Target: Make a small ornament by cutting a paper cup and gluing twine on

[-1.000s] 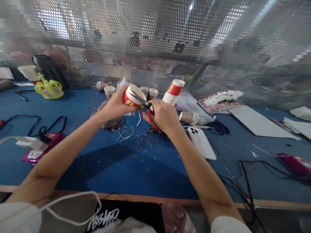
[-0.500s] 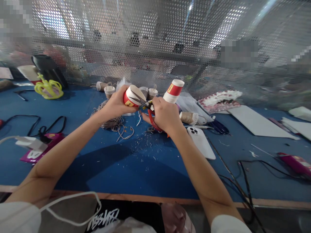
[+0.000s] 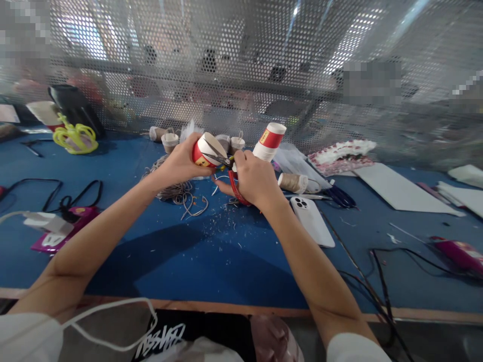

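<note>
My left hand (image 3: 184,163) is closed around a red and white paper cup (image 3: 206,151), tilted with its mouth toward the right. Red-handled scissors (image 3: 234,187) are gripped in my right hand (image 3: 253,176). Their dark blades lie across the cup's mouth, spread apart. Just behind my right hand stands a stack of paper cups (image 3: 270,141), red and white, leaning slightly. Beneath my hands, small white scraps (image 3: 222,221) are scattered on the blue table (image 3: 169,266). A heap of grey-brown cord (image 3: 175,191) lies below my left wrist.
Small twine-wrapped cups (image 3: 170,141) stand at the back, before a perforated metal screen (image 3: 226,75). To the right are a twine roll (image 3: 292,183), a white phone (image 3: 312,221) and white board (image 3: 403,191). At left are a yellow crown-shaped item (image 3: 75,136) and a purple power strip (image 3: 68,229).
The cup has turned slightly in my left hand. The scissors' handles have shifted a little left, and the fingers of my right hand have moved slightly.
</note>
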The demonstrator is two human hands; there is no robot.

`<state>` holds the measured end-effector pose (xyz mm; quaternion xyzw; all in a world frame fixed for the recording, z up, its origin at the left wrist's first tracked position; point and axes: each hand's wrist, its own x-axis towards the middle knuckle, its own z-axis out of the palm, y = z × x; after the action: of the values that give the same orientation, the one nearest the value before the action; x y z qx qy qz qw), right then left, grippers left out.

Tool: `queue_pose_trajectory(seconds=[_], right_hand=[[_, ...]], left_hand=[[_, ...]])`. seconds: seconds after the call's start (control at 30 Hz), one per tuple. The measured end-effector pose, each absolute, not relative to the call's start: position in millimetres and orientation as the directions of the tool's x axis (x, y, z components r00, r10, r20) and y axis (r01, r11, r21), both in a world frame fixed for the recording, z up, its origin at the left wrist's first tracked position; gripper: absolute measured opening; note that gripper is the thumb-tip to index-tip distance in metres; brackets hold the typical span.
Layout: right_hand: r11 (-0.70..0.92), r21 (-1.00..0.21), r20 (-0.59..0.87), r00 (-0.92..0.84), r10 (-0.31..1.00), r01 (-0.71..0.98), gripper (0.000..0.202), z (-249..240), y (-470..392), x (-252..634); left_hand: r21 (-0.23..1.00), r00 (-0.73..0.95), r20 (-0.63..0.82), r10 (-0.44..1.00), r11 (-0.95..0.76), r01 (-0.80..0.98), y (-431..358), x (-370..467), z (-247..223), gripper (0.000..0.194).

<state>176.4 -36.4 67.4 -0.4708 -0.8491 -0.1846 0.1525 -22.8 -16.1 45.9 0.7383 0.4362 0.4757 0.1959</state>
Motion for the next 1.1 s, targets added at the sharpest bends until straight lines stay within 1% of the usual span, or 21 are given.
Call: queue_pose_trajectory(seconds=[0.13, 0.27, 0.5, 0.73, 0.8, 0.9, 1.0, 1.1], right_hand=[[0.483, 0.171, 0.418, -0.508, 0.753, 0.858, 0.054, 67.2, -36.8, 176.6], [0.490, 0.168, 0.424, -0.512, 0.747, 0.855, 0.049, 67.5, -38.0, 176.9], [0.516, 0.161, 0.439, -0.529, 0.726, 0.842, 0.044, 64.3, -34.3, 178.2], [0.527, 0.094, 0.462, -0.506, 0.728, 0.844, 0.040, 61.5, -29.9, 179.2], [0.541, 0.053, 0.465, -0.500, 0.731, 0.839, 0.037, 61.1, -27.8, 180.4], [0.566, -0.046, 0.461, -0.485, 0.743, 0.823, 0.031, 60.2, -24.3, 182.3], [0.565, -0.111, 0.442, -0.468, 0.765, 0.818, 0.032, 59.9, -22.7, 183.1], [0.565, -0.099, 0.463, -0.465, 0.755, 0.819, 0.038, 60.4, -23.6, 182.9]], left_hand=[[0.680, 0.143, 0.542, 0.828, -0.532, 0.504, -18.3, -24.3, 48.2, 0.057], [0.667, 0.150, 0.568, 0.809, -0.559, 0.492, -18.5, -24.1, 46.6, 0.055], [0.680, 0.165, 0.560, 0.812, -0.564, 0.468, -17.9, -23.2, 44.6, 0.054], [0.739, 0.145, 0.511, 0.847, -0.519, 0.429, -18.3, -23.9, 45.1, 0.057], [0.761, 0.147, 0.495, 0.856, -0.509, 0.403, -18.2, -23.5, 46.0, 0.057], [0.777, 0.153, 0.472, 0.868, -0.492, 0.393, -17.8, -23.9, 47.4, 0.055], [0.751, 0.150, 0.480, 0.864, -0.494, 0.438, -17.8, -25.6, 48.7, 0.054], [0.707, 0.143, 0.503, 0.852, -0.501, 0.499, -18.9, -26.7, 50.5, 0.055]])
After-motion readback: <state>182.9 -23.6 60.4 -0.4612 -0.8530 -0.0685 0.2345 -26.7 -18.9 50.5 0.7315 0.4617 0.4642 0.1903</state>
